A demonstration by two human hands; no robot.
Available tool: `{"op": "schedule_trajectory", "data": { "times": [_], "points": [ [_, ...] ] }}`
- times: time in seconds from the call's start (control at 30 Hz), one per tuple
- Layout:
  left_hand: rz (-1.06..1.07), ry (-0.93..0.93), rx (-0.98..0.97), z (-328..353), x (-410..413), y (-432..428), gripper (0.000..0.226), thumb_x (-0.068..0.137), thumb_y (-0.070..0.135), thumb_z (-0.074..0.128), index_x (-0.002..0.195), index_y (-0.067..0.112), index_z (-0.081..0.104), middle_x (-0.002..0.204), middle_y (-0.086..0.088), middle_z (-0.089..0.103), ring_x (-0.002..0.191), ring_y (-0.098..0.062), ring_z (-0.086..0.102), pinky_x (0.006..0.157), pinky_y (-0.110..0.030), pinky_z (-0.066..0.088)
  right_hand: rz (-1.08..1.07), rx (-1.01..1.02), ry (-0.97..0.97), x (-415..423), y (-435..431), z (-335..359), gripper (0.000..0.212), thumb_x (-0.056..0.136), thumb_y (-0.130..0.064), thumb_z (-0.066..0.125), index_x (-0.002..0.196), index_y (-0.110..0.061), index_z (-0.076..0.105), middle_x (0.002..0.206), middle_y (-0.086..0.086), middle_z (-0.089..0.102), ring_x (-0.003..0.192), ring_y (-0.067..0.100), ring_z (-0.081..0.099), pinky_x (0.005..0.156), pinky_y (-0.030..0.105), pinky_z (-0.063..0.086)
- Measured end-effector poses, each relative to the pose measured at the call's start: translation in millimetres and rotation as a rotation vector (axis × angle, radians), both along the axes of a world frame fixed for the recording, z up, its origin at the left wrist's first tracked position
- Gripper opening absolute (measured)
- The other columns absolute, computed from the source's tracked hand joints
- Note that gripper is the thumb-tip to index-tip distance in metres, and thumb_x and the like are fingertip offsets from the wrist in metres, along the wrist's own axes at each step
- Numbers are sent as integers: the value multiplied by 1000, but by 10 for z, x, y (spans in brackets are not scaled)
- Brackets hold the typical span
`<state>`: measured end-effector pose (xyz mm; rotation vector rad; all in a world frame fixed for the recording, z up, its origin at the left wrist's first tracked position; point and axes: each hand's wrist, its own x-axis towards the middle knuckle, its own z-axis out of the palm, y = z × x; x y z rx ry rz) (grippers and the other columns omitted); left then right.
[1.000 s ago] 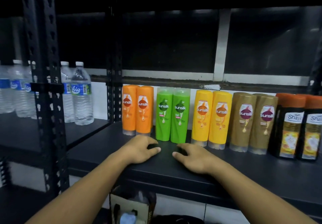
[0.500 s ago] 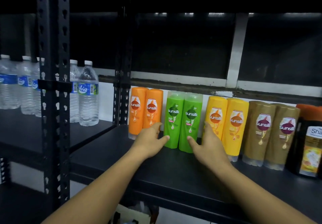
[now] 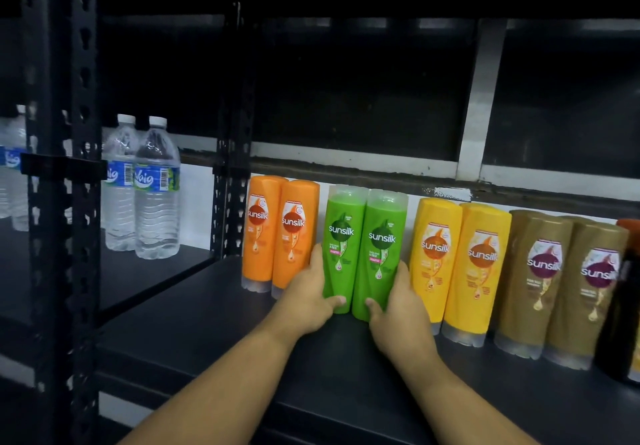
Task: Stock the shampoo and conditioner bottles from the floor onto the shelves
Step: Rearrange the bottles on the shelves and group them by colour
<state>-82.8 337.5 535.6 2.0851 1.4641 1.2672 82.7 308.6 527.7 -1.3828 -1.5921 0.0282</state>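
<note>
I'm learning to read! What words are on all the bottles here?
"sunsilk": on the orange bottles, green bottles, yellow bottles and brown bottles.
"SHAMPOO": probably, on the green bottles' pink strip, tiny.
"aig": on the water bottles; first letter unclear.
Other small print and the dark bottle: too blurred.

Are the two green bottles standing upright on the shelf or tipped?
Upright. The green bottles stand side by side on the shelf, labels facing out, left hand and right hand cupping their lower sides.
</note>
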Motion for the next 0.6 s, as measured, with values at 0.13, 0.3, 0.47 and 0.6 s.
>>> {"op": "schedule_trajectory", "data": {
  "times": [0.13, 0.3, 0.47, 0.6],
  "points": [
    [13, 16, -8, -24, -15, 31, 102, 90, 20, 78, 161, 30, 6, 154, 1, 46, 138, -22, 48, 114, -32, 38, -8, 5, -8, 6, 25, -9, 72, 85, -14, 74, 144, -19, 33, 126, 7, 63, 112, 30, 63, 91, 41, 54],
    [-12, 16, -11, -38, -42, 23, 93, 94, 16, 73, 160, 33, 10, 149, 4, 50, 136, -19, 49, 112, -29, 38, -39, -35, -34, 12, 21, -12, 61, 89, -22, 72, 139, -14, 38, 118, 10, 67, 105, 32, 66, 85, 41, 54],
    [-9, 41, -4, -37, -48, 21, 89, 95, 17, 71, 159, 31, 11, 149, 3, 49, 135, -19, 49, 106, -25, 36, -53, -83, -64, 16, -2, 10, 53, 93, -26, 68, 137, -11, 41, 115, 12, 67, 103, 34, 66, 82, 39, 53],
    [-3, 52, -15, -39, -46, 31, 90, 95, 18, 71, 160, 29, 9, 152, 1, 47, 137, -21, 47, 108, -27, 36, -58, -95, -80, 16, -14, 15, 57, 94, -27, 67, 140, -10, 39, 117, 13, 67, 104, 35, 65, 83, 39, 52]
  ]
}}
